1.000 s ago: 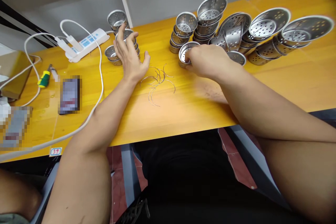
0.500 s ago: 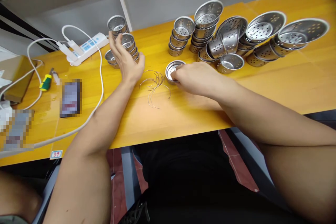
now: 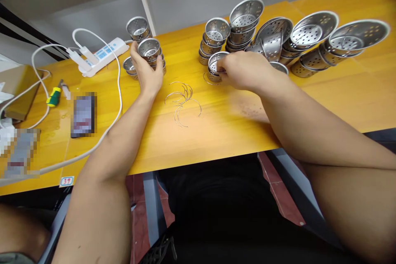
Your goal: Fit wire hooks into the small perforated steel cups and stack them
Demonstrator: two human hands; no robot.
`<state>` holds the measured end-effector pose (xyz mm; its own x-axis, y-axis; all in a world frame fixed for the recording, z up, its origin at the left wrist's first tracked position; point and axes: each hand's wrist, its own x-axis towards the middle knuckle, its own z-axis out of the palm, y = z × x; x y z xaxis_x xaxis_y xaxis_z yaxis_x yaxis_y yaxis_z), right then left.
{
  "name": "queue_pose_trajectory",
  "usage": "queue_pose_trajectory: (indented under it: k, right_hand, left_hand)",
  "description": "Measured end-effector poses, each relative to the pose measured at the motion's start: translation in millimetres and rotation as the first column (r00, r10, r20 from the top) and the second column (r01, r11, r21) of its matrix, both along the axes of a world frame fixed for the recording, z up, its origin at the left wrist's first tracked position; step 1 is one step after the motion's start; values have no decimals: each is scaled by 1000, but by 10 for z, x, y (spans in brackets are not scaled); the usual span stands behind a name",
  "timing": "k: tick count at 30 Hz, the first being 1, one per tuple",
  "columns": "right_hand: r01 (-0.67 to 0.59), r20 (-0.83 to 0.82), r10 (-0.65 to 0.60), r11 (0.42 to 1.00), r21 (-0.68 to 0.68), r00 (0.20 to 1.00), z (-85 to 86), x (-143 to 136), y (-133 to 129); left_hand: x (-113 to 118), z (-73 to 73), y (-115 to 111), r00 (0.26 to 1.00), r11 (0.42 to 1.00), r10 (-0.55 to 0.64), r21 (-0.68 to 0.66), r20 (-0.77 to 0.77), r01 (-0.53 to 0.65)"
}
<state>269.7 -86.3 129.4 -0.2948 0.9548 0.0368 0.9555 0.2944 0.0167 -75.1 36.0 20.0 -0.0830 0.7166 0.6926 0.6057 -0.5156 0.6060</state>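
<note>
Yellow counter: perforated cup, mouth up, axis near-vertical, is pinched at the rim by right hand, palm down, near right-side stacks. Left-side tower is clasped by left hand.

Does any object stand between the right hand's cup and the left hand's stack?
Nothing visible stands directly between the small cup in the right hand and the cup stack at the left hand. Thin curved wires lie on the table, nearer its front edge.

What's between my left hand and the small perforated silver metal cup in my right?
In the head view, thin curved silver wires lie on the yellow wooden table, mostly nearer you than the cup.
</note>
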Motion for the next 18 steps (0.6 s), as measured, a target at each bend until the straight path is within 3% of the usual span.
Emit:
queue_pose_trajectory:
  k: [6, 10, 13, 15, 18]
  right_hand:
    - [-13, -39, 13, 1000, -6, 999, 111, -30, -92]
    - [-135, -129, 141, 989, 52, 981, 230, -174, -242]
    - [-238, -48, 234, 967, -93, 971, 207, -320, -326]
    - [-208, 50, 223, 956, -208, 974, 144, -406, -358]
    - [-173, 114, 208, 950, -260, 971, 41, -468, -357]
  left_hand:
    - [-6, 73, 4, 996, 995, 71, -76, 48, -67]
    - [32, 124, -62, 1000, 993, 6, -117, 8, -5]
    - [59, 170, -112, 999, 996, -19, -84, 49, 23]
    - [70, 203, -128, 998, 999, -10, -36, 62, 12]
    - [115, 263, -177, 1000, 999, -24, 26, 20, 24]
